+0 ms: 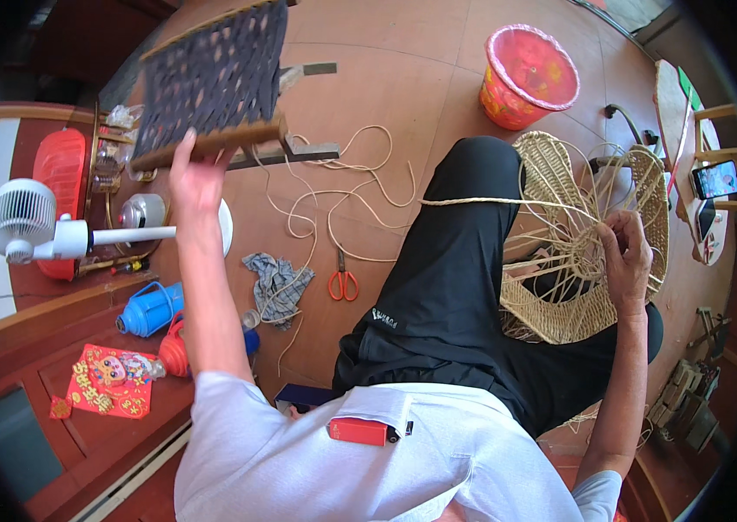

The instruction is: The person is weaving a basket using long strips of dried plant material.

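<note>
Straw-coloured cord (473, 202) stretches leftward across the black-trousered left knee (480, 165) from the pinching right hand (627, 257), nearest the pale woven straw basket (551, 318) between the knees; the left hand (198, 174) clasps a black-webbed wooden stool (212, 78).

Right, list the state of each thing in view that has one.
Stool: tilted, held
Left hand: gripping stool
Right hand: pinching strand
Woven piece: unfinished, strands loose
Cord: loosely looped
Scissors: lying on floor
Cloth: crumpled
Bucket: upright, uncovered
Fan: spinning unclear
Phone: screen lit
</note>
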